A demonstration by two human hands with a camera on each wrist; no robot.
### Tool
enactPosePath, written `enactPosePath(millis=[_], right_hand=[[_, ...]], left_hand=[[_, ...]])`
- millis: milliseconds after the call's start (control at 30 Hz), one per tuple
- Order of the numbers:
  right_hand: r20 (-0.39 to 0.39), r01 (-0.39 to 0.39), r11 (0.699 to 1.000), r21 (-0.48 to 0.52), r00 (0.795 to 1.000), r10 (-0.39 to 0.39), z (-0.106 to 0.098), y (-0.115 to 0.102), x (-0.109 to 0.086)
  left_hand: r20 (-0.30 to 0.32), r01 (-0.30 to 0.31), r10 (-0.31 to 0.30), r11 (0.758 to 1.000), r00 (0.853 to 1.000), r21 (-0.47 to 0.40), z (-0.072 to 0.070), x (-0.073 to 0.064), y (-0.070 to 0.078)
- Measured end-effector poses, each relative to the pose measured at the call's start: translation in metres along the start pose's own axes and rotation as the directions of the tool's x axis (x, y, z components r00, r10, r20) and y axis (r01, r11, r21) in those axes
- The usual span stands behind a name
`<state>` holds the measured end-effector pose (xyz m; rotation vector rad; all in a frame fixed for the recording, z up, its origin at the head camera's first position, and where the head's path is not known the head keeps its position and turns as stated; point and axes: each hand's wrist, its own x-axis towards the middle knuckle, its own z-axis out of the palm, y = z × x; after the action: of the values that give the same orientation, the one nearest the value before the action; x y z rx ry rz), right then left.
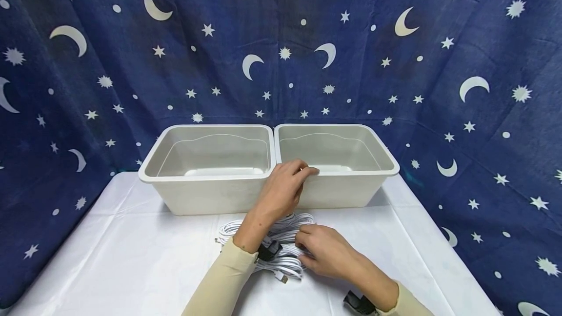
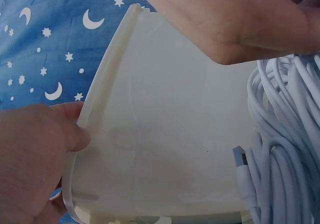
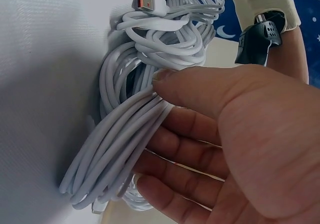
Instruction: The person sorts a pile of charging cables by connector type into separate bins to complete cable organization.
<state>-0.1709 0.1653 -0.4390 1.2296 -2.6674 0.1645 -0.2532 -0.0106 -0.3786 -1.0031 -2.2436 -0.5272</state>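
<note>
My left hand (image 1: 285, 184) reaches over the middle and grips the front rim of the right-hand white plastic bin (image 1: 342, 187), near its left corner. In the left wrist view the thumb lies against the wall, with the other fingers partly hidden past the rim. On the cloth in front, a heap of coiled white USB cables (image 1: 290, 235) lies under my left forearm. My right hand (image 1: 327, 252) pinches one coiled bundle of USB cable (image 3: 120, 144) between thumb and fingers. A metal USB plug (image 3: 146, 1) sticks out from another coil.
A matching white bin (image 1: 206, 191) stands directly left of the first, their rims side by side. Both bins show bare inner floors. White cloth (image 1: 131, 257) covers the table, and a blue curtain (image 1: 281, 77) with moons and stars hangs behind and at both sides.
</note>
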Motion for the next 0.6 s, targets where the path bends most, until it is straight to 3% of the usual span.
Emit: enactPosePath(millis=[600], right_hand=[[-0.059,-0.041,0.999,0.025,0.997,0.042,0.0046,-0.0019,-0.0006]], left_hand=[[0.009,0.007,-0.007,1.000,1.000,0.017,-0.0020,0.0005,0.0018]])
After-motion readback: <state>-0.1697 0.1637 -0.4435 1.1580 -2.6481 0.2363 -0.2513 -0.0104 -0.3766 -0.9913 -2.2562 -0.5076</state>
